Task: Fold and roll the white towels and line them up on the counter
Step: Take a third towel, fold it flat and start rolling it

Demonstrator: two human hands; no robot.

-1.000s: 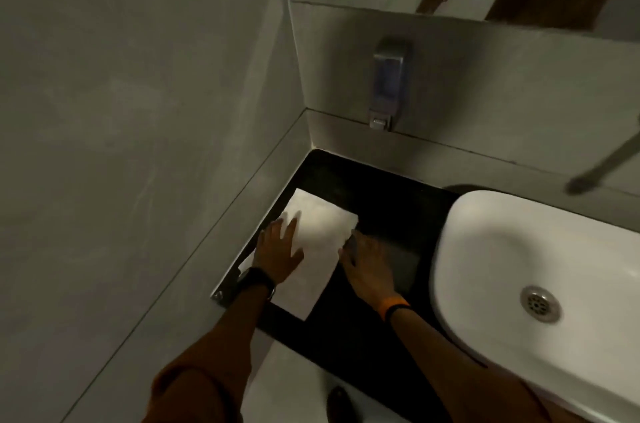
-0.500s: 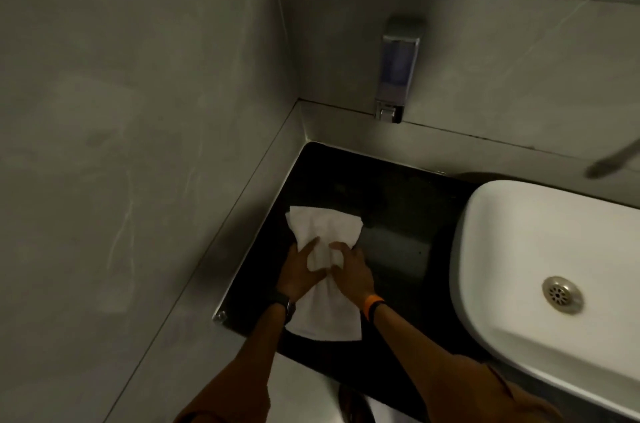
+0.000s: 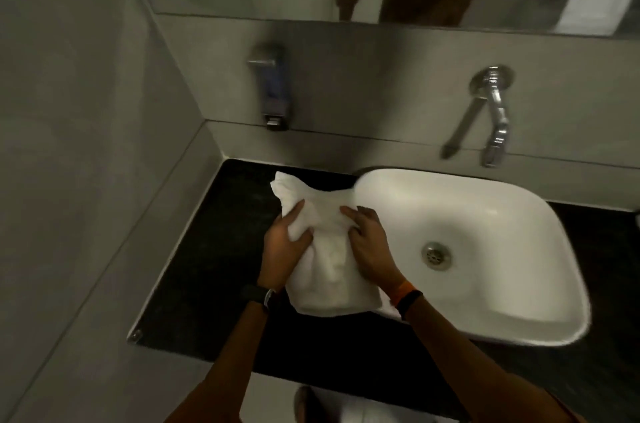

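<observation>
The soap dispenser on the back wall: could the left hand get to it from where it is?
Probably yes. The soap dispenser hangs above bare counter, with nothing between it and the left hand. That hand would first have to let go of the towel.

Dim, yellowish indoor light with no lamp in view. The white towel (image 3: 325,249) and basin (image 3: 485,211) are the brightest areas, without hard glare. The black worktop (image 3: 214,266) is nearly featureless in shadow. A small highlight glints on the tap (image 3: 497,110), which casts a slanted shadow on the wall. The picture is soft and slightly smeared. Straight wall lines bow toward the edges.
</observation>
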